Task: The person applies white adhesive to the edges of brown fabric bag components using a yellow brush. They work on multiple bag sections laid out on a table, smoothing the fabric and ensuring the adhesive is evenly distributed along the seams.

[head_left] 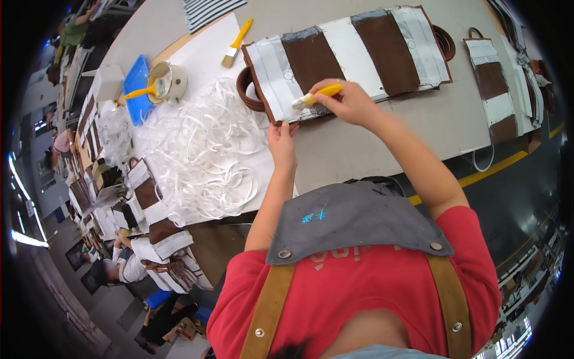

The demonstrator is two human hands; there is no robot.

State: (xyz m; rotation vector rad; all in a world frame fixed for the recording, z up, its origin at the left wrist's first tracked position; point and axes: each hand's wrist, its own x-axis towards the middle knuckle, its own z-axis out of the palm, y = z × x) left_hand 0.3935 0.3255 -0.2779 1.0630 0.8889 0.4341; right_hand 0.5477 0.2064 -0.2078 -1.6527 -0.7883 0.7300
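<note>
A brown-and-white striped fabric bag panel [353,54] lies flat on the table, with brown edging and a rounded brown handle [245,90] at its left end. My right hand [350,103] is closed round a yellow-handled paintbrush [326,91]. The brush's bristles, coated in white, are at the panel's near edge on the left side. At the panel's near left corner, the fingers of my left hand [282,133] pinch the edge. A second yellow-handled paintbrush [237,43] lies beyond the panel's left end.
Left of the panel spreads a heap of white ribbon strips [206,143]. Behind it stands a pot [175,81] with another yellow-handled brush in it, beside a blue tray [135,78]. A similar striped piece [491,81] lies at the right. A person [131,260] sits at the lower left.
</note>
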